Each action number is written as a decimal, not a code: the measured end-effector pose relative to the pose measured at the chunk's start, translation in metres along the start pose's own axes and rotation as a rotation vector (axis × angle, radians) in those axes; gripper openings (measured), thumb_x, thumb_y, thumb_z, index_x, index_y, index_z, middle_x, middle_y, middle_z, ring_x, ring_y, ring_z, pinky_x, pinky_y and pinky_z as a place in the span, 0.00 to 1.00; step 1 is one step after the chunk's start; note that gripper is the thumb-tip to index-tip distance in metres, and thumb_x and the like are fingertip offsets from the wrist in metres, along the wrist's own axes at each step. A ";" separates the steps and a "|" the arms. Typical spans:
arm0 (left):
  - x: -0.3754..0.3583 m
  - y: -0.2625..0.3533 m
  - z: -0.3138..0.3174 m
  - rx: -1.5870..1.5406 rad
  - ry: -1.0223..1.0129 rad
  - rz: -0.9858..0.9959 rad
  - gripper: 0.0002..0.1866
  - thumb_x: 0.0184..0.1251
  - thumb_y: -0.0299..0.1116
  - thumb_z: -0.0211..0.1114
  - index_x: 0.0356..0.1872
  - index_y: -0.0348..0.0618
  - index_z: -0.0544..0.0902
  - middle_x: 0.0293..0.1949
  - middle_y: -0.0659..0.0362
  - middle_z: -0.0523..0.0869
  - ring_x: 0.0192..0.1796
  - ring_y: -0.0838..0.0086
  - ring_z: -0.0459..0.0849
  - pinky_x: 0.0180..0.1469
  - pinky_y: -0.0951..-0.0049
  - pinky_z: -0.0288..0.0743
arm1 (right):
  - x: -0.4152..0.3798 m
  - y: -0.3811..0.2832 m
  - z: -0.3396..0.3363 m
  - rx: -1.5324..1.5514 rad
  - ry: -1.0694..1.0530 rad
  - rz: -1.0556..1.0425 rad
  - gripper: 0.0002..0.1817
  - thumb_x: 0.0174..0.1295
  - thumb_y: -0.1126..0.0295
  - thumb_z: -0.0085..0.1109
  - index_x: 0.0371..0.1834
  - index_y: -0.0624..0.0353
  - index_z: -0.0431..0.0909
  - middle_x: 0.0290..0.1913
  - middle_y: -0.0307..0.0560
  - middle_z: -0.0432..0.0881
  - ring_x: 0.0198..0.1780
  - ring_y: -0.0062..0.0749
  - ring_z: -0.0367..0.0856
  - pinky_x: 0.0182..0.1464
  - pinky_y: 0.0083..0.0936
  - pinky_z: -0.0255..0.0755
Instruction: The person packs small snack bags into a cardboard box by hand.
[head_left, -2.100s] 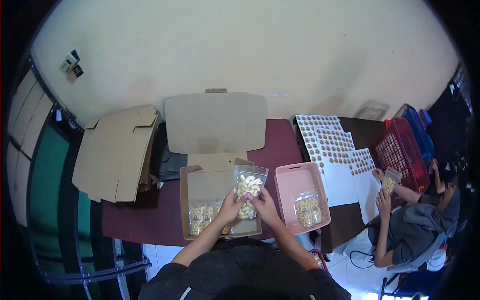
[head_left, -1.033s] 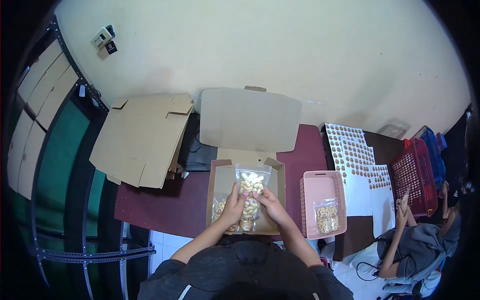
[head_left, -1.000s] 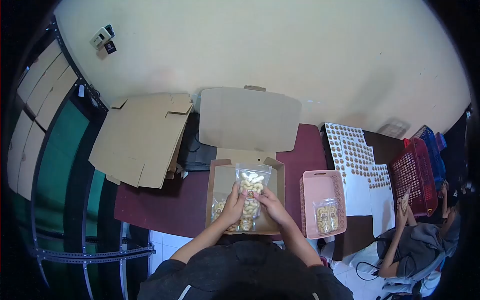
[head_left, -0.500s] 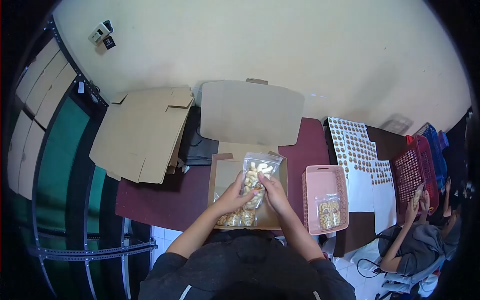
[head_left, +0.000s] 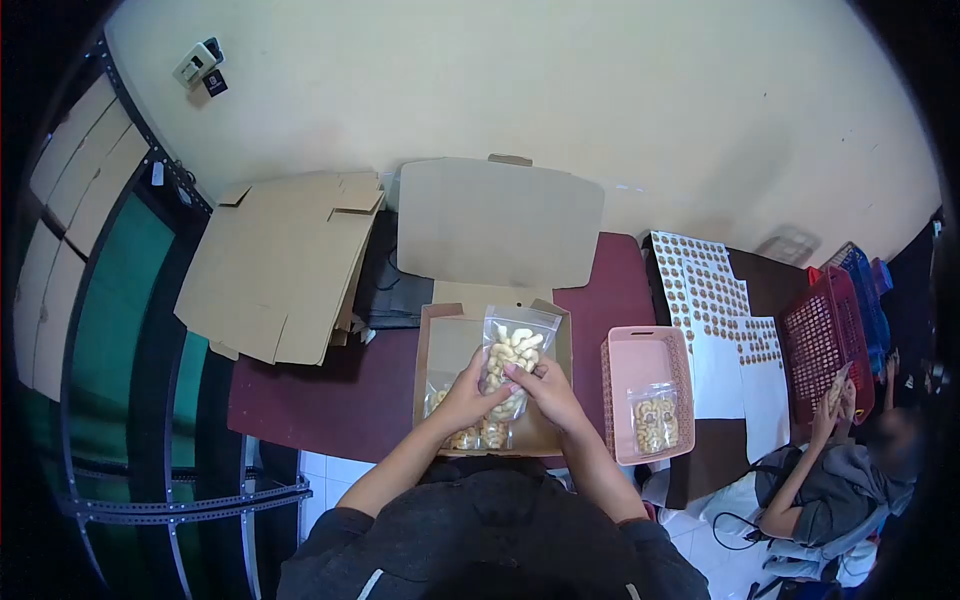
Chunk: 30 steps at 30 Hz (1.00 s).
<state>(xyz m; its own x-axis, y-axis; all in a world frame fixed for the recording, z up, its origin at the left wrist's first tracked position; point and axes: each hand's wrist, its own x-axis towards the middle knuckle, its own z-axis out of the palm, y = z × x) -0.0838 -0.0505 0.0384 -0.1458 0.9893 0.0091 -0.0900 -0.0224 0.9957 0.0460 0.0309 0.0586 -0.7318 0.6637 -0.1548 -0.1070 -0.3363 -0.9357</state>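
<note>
Both hands grip one clear pouch of pale, curved snack pieces (head_left: 515, 345), held above an open cardboard box (head_left: 563, 375). My left hand (head_left: 468, 397) closes on the pouch's lower left side. On the right side, my right hand (head_left: 548, 392) holds it with the thumb lying across the front. Inside the box, more filled pouches (head_left: 467, 438) lie along the near side, partly hidden by my left hand and wrist. The box lid (head_left: 500, 222) stands raised at the back.
To the right, a pink basket (head_left: 647, 350) holds filled pouches (head_left: 656, 420). Sticker sheets (head_left: 715, 290) lie beyond it, near a red crate (head_left: 828, 330). Flattened cardboard (head_left: 280, 270) is stacked at left. A co-worker (head_left: 840, 490) sits at far right, holding something small.
My right thumb has shifted down and left across the pouch, and the pouch is turned slightly. Both hands still hold it over the box.
</note>
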 end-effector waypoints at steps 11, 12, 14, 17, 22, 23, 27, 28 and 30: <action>-0.009 0.009 -0.014 0.131 -0.035 0.044 0.34 0.55 0.34 0.67 0.60 0.39 0.60 0.52 0.51 0.73 0.54 0.71 0.73 0.56 0.72 0.67 | 0.005 -0.010 -0.005 0.059 0.259 -0.091 0.07 0.60 0.70 0.57 0.34 0.63 0.80 0.33 0.40 0.81 0.37 0.20 0.76 0.42 0.17 0.68; -0.007 0.013 -0.012 0.076 0.039 0.044 0.30 0.55 0.34 0.67 0.58 0.39 0.64 0.51 0.52 0.73 0.53 0.72 0.73 0.56 0.73 0.67 | 0.003 -0.013 -0.002 0.057 0.258 -0.095 0.07 0.60 0.70 0.57 0.34 0.63 0.80 0.33 0.40 0.81 0.37 0.20 0.76 0.42 0.17 0.68; 0.003 0.007 -0.019 0.047 0.083 0.115 0.23 0.56 0.33 0.66 0.51 0.38 0.69 0.47 0.53 0.75 0.50 0.74 0.74 0.53 0.74 0.68 | 0.000 -0.017 0.006 -0.402 0.218 -0.215 0.07 0.59 0.73 0.57 0.32 0.67 0.80 0.33 0.43 0.81 0.37 0.23 0.76 0.42 0.19 0.68; 0.007 0.013 -0.027 0.065 0.148 0.127 0.11 0.58 0.32 0.64 0.36 0.37 0.75 0.37 0.56 0.78 0.44 0.76 0.77 0.48 0.76 0.69 | 0.001 -0.014 0.013 -0.492 0.169 -0.307 0.07 0.57 0.75 0.56 0.33 0.70 0.79 0.33 0.47 0.81 0.38 0.25 0.77 0.42 0.20 0.69; 0.005 0.040 -0.039 0.311 0.061 0.140 0.09 0.58 0.32 0.63 0.27 0.35 0.77 0.28 0.56 0.81 0.36 0.75 0.79 0.43 0.75 0.69 | 0.003 -0.014 0.000 -0.406 0.012 -0.214 0.10 0.59 0.73 0.55 0.36 0.71 0.79 0.37 0.49 0.81 0.41 0.30 0.77 0.47 0.23 0.68; 0.006 0.039 -0.041 0.340 0.037 0.207 0.08 0.58 0.32 0.62 0.30 0.35 0.79 0.30 0.56 0.82 0.35 0.73 0.79 0.43 0.73 0.70 | 0.004 -0.009 -0.007 -0.467 -0.029 -0.210 0.11 0.61 0.71 0.53 0.39 0.71 0.78 0.40 0.49 0.80 0.44 0.31 0.77 0.50 0.24 0.67; 0.002 0.038 -0.057 0.434 -0.079 0.211 0.09 0.61 0.32 0.59 0.34 0.37 0.82 0.32 0.55 0.83 0.39 0.72 0.80 0.46 0.72 0.70 | -0.006 -0.023 -0.011 -0.473 -0.105 -0.147 0.14 0.63 0.68 0.52 0.42 0.70 0.77 0.43 0.50 0.80 0.46 0.32 0.76 0.52 0.25 0.67; 0.001 0.034 -0.061 0.402 -0.124 0.136 0.10 0.62 0.33 0.58 0.37 0.39 0.82 0.34 0.54 0.84 0.41 0.72 0.80 0.49 0.72 0.70 | -0.005 -0.020 -0.015 -0.472 -0.161 -0.118 0.15 0.64 0.67 0.51 0.43 0.69 0.77 0.44 0.50 0.80 0.47 0.31 0.76 0.53 0.25 0.66; -0.001 0.031 -0.059 0.372 -0.171 0.062 0.11 0.63 0.33 0.56 0.40 0.40 0.82 0.36 0.54 0.84 0.43 0.72 0.80 0.52 0.71 0.69 | -0.006 -0.019 -0.018 -0.468 -0.215 -0.092 0.16 0.64 0.66 0.50 0.45 0.69 0.77 0.44 0.50 0.79 0.48 0.31 0.75 0.53 0.25 0.66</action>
<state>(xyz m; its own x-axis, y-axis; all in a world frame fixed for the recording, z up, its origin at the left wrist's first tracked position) -0.1450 -0.0610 0.0639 0.0285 0.9981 0.0546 0.2805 -0.0604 0.9579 0.0647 0.0458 0.0717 -0.8607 0.5074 -0.0424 0.0987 0.0846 -0.9915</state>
